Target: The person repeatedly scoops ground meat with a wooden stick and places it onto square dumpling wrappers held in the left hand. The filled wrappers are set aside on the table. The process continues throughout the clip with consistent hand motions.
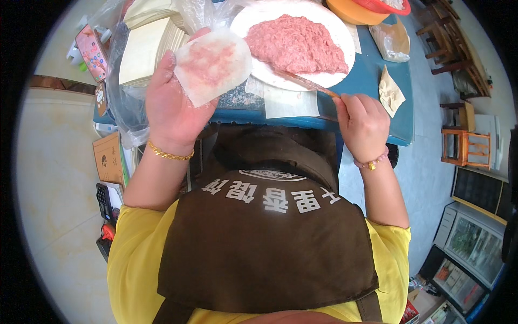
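Observation:
On the upturned palm of my left hand (172, 97) rests a thin dough wrapper (210, 87), with a pinkish smear of meat across its middle. My right hand (364, 121) grips the end of a thin, flat stick (309, 84) coated with meat. The stick's far tip touches the lower edge of a mound of pink minced meat (297, 44). That mound lies on a large white plate (344, 75), at the far side of the table from me. Left of the plate, partly behind my left hand, stands a stack of dough wrappers (143, 52).
A clear plastic bag (125, 109) surrounds the stack. One loose wrapper (291, 103) lies at the front edge of the blue table (364, 85); a crumpled wrapper (390, 91) sits at right. A phone (92, 52) stands at left. An orange bowl (356, 16) is behind the plate.

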Available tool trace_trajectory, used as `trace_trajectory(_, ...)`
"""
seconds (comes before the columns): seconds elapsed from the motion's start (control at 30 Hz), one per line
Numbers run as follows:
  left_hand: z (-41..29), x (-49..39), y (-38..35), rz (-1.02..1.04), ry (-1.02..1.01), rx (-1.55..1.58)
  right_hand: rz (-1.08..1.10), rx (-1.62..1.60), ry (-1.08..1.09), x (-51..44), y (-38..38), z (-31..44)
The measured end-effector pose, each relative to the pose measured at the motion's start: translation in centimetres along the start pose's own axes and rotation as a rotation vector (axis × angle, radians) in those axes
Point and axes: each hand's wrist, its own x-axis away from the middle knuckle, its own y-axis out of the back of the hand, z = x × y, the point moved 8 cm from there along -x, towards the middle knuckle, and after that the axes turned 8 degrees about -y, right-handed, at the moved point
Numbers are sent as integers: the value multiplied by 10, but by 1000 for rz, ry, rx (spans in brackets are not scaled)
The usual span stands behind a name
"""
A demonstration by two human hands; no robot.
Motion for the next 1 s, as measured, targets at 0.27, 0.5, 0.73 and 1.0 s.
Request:
trace_trajectory(0.27,-1,1,4,-52,10,-28,129,-301,-100,-3,-7,-3)
trace_trajectory(0.5,13,-9,-18,-19,35,1,-167,-262,-6,-18,10,5)
trace_trajectory(0.73,21,-13,-22,10,72,57,-120,-303,-4,-14,4,18)
trace_trajectory(1.0,20,-17,-23,32,104,1,-61,-423,-80,0,-1,15)
